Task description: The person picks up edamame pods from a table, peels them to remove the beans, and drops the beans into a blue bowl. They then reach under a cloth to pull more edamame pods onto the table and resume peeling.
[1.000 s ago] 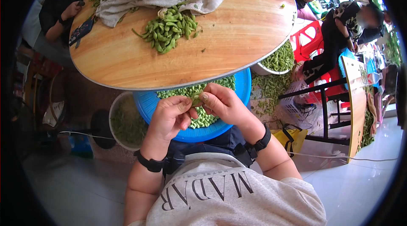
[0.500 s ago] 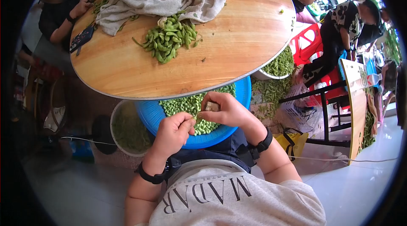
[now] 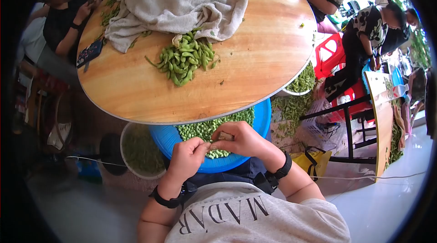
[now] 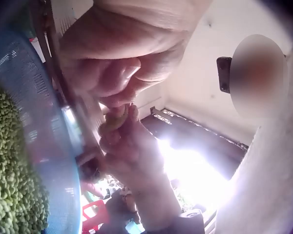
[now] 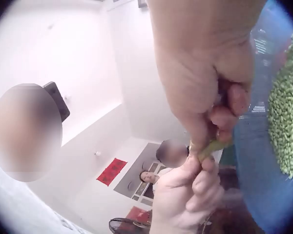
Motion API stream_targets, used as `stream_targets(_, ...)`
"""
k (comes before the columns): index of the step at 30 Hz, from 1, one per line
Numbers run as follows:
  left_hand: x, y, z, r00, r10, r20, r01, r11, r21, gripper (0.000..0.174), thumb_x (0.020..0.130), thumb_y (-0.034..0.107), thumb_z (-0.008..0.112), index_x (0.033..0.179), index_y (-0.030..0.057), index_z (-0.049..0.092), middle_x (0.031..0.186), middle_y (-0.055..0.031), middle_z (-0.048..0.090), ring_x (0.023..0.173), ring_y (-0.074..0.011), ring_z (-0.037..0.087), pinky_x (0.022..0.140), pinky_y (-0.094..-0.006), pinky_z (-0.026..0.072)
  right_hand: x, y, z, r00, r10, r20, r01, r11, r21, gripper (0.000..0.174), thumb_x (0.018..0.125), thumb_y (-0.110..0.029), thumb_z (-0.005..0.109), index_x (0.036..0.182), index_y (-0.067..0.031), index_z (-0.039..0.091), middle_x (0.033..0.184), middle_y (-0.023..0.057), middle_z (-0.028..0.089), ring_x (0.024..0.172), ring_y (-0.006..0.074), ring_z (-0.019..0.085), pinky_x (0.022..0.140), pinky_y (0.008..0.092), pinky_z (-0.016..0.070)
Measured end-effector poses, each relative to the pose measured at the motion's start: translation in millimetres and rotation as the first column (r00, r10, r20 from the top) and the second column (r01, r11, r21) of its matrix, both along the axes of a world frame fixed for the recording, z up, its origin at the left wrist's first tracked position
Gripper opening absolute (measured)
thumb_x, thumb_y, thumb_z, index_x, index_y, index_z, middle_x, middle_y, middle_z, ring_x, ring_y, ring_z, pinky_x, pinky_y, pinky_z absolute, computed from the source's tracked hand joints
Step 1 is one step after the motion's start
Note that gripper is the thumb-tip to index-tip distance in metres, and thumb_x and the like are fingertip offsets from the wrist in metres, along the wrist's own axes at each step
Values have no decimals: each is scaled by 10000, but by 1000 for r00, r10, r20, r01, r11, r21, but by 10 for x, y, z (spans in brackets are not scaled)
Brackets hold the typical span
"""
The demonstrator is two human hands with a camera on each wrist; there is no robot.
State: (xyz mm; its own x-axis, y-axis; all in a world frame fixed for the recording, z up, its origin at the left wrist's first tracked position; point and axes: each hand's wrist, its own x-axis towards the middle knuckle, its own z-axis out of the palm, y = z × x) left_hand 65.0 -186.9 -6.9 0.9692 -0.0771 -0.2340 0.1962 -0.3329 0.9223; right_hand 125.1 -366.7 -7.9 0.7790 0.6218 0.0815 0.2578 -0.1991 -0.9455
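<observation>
Over a blue basket [image 3: 164,140] of shelled green soybeans [image 3: 195,130], the two hands meet at their fingertips. Between them is a green bean pod [image 5: 216,146], partly covered by fingers. My left hand [image 3: 185,157] pinches one end of it with thumb and fingers. The right hand [image 3: 246,139], its fingers curled, grips the other end. A small brownish-white patch [image 3: 225,137] shows inside the curl of the right fingers. In the left wrist view the pod [image 4: 117,121] is a pale green curve between both sets of fingertips.
Ahead, a wooden table [image 3: 255,74] overhangs the basket and bears a pile of pods [image 3: 186,58] and a grey cloth [image 3: 182,10]. A bucket [image 3: 141,152] stands left; a pod-filled tub [image 3: 300,83] and yellow bag [image 3: 312,161] stand right. Other people are around the table.
The hands held a pod a second ago, then dipped closer over the beans; now their fingertips meet at a pod. The table and pile sit lower in the head view.
</observation>
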Motion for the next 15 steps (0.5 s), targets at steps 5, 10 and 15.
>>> stream_targets(5, 8, -21, 160, 996, 33, -81, -50, 976, -214, 202, 872, 119, 494, 697, 37, 551, 524, 2, 480, 434, -49, 398, 378, -206, 281, 20, 6, -52, 915, 122, -384, -105, 992, 64, 236, 766, -221, 689, 855, -12, 622, 684, 24, 582, 624, 77, 511, 548, 238, 421)
stream_targets(10, 21, 6, 106, 992, -74, -101, 55, 982, -182, 217, 880, 104, 474, 678, 32, 506, 524, -4, 476, 418, -53, 389, 373, -199, 271, 37, 14, -134, 780, 258, -570, -99, 951, 294, 202, 741, -176, 689, 772, -8, 581, 610, -7, 519, 517, 68, 482, 439, 222, 374)
stream_targets(15, 5, 88, -101, 966, -198, 167, 183, 978, 102, 193, 841, 46, 506, 650, 17, 502, 516, -21, 485, 386, -84, 400, 378, -234, 296, -13, 157, -343, 834, 213, -510, -99, 965, 243, 170, 696, -126, 659, 709, -13, 533, 588, 5, 505, 521, 111, 490, 456, 264, 376)
